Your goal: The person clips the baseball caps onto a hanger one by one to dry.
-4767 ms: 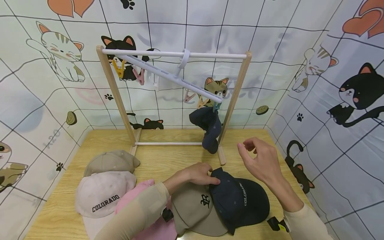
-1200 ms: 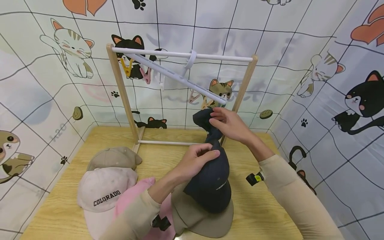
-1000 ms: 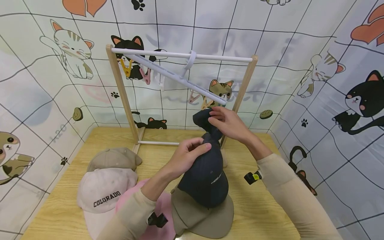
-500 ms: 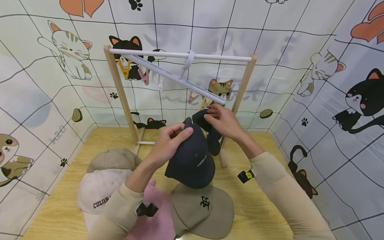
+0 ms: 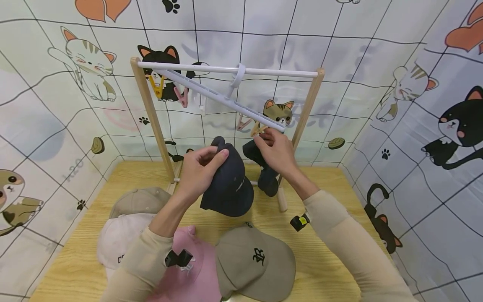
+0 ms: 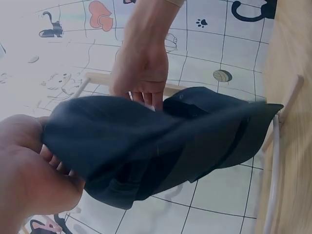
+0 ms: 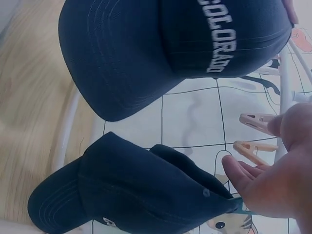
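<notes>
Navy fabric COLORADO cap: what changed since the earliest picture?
The left hand lifted the navy fabric COLORADO cap off the table, up and leftward; right hand moved up beside the peach plastic clip. Unchanged: second navy fabric cap hanging from the lilac plastic hanger.

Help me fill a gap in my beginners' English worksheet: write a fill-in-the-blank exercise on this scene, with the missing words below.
1. The left hand holds a navy cap whose front is lettered ____.
2. In the head view, the other navy cap hangs to the ____ of the held one.
3. The leftmost clip on the hanger is coloured ____.
4. A ____ cap lies between the pale cap and the grey-brown cap with the black emblem.

Missing words: COLORADO; right; yellow; pink.
</notes>
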Available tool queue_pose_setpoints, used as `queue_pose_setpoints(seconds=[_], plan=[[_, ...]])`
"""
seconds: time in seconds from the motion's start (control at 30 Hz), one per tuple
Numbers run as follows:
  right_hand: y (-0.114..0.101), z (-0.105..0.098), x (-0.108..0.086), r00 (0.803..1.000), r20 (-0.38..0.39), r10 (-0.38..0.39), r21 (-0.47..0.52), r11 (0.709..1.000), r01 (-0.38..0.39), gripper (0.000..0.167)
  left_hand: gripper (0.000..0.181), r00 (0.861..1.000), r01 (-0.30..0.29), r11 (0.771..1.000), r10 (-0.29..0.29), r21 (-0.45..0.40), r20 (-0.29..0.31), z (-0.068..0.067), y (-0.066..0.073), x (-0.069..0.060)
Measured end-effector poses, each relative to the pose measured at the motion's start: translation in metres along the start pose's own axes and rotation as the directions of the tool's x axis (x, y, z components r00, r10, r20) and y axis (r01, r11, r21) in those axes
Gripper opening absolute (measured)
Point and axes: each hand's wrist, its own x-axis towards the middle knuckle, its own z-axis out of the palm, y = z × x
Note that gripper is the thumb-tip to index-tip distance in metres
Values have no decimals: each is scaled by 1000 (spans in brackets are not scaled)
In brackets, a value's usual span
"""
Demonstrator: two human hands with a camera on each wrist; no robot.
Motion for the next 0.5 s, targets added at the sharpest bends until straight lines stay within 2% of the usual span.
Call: queue_pose_setpoints(seconds=[0.1, 0.27, 0.5], plan=[[-2, 3, 4, 999, -50, 12, 3, 1000, -12, 55, 22, 999, -22, 999, 23, 41, -32, -2, -2, 1], [-4, 9, 11, 990, -139, 36, 9, 999, -35, 49, 24, 997, -25, 998, 29, 52, -67, -3, -5, 1], [-4, 16, 21, 964, -258, 62, 25, 998, -58, 39, 24, 998, -9, 997, 13, 71, -62, 2, -10, 0]])
